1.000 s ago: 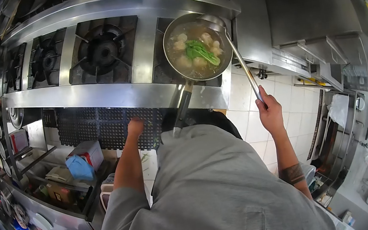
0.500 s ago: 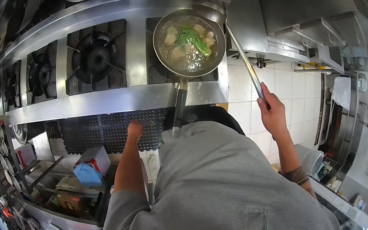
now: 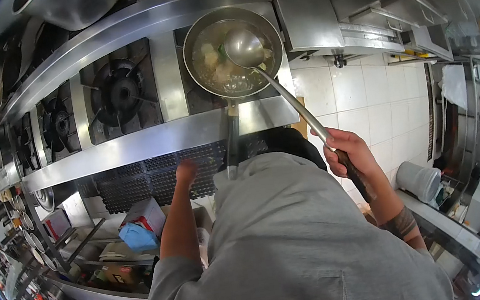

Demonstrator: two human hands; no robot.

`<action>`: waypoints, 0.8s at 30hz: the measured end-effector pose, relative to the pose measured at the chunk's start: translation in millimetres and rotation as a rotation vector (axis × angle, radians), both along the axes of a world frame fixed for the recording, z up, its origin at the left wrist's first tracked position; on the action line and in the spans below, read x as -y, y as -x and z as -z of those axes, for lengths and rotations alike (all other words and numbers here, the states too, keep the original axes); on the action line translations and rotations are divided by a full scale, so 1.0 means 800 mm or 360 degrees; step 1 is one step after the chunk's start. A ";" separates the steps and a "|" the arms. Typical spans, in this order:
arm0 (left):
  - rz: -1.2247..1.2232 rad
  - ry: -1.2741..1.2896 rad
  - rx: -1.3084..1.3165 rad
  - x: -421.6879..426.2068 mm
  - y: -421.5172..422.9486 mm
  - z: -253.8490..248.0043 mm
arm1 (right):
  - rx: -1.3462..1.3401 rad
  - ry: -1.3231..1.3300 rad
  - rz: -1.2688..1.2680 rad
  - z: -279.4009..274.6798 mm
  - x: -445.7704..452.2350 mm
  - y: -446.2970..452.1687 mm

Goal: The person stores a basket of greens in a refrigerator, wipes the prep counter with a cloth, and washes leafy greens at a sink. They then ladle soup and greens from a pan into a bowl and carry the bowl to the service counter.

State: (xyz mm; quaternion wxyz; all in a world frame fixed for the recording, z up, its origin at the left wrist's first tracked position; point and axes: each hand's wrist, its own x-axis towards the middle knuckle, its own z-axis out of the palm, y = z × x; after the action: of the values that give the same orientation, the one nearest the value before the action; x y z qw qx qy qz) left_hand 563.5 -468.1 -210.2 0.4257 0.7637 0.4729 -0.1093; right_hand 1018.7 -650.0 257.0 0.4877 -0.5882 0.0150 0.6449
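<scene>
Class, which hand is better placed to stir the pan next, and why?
Probably the right hand: it grips the ladle, which reaches over the pan. The left hand sits apart from both.

Grey short-sleeved shirt worn, with a stitched pocket.
Behind the right hand, a patterned band tattoo is seen; to its left, black cloth is worn.

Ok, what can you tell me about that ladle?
The ladle looks metal: a shiny round bowl on a long, slim handle, darker towards its end. The right hand grips that end, the handle slanting away to the bowl, which is over the broth in the pan. I can't tell whether the bowl touches the broth.
</scene>
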 end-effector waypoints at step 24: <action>-0.0818 0.0524 -0.0022 0.004 -0.042 -0.076 | -0.0364 -0.0090 0.0312 0.004 0.011 -0.025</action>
State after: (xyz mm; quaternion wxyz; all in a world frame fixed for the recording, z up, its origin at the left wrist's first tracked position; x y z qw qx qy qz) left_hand 597.3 -471.4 -149.3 0.5543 0.5389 0.6294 -0.0784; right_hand 1038.4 -659.1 253.7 0.5598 -0.4926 0.1095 0.6572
